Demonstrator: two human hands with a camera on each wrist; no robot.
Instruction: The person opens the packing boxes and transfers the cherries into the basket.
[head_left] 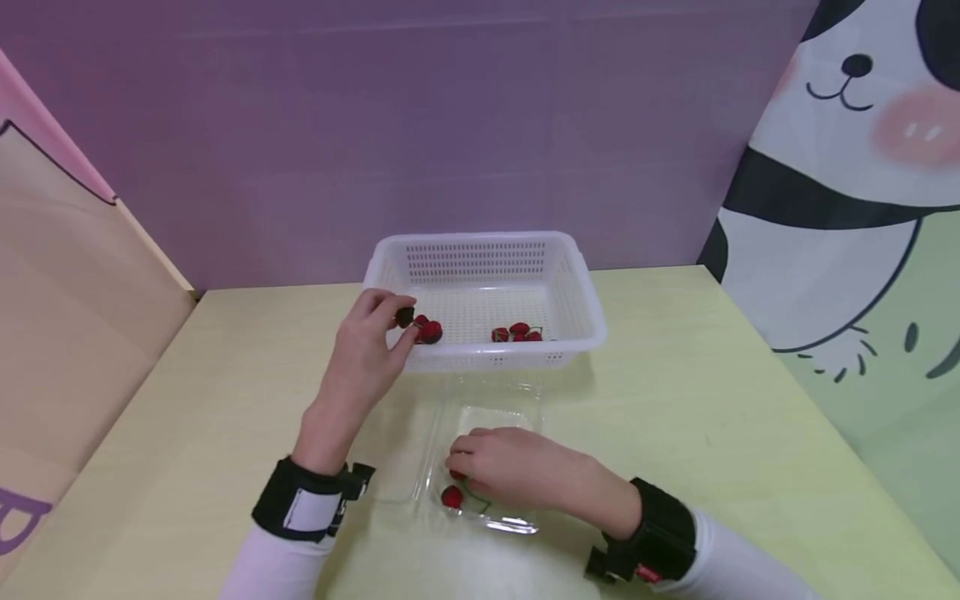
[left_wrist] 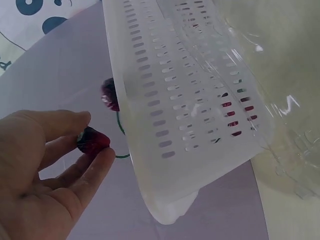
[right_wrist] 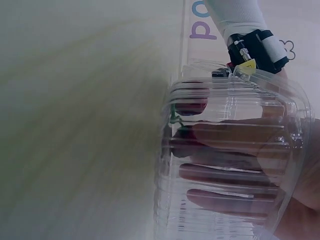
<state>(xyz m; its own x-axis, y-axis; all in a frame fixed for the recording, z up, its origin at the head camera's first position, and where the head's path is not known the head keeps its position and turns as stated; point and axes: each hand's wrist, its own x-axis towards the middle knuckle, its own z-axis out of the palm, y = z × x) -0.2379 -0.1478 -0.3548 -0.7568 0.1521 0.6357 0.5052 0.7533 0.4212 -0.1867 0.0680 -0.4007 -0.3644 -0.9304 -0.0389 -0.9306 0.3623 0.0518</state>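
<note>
My left hand (head_left: pixel 367 342) is at the left front corner of a white slotted plastic basket (head_left: pixel 487 358). Its thumb and fingers pinch a dark red cherry (left_wrist: pixel 93 142). A green stem runs from near that cherry to the basket's rim, and a second cherry (left_wrist: pixel 110 94) shows over the rim. Inside a clear plastic clamshell box (head_left: pixel 506 525), my right hand (head_left: pixel 517 467) reaches down, with a cherry (right_wrist: pixel 184 145) between its thumb and finger. Another red cherry (head_left: pixel 452 497) lies beside it in the box, along with a green stem.
Several more cherries (head_left: pixel 517 332) lie in the basket's front right part. The clamshell's lid (head_left: pixel 393 475) is folded out flat to the left. A purple backdrop (head_left: pixel 465 125) stands behind the pale table (head_left: pixel 675 400), with printed panels at both sides.
</note>
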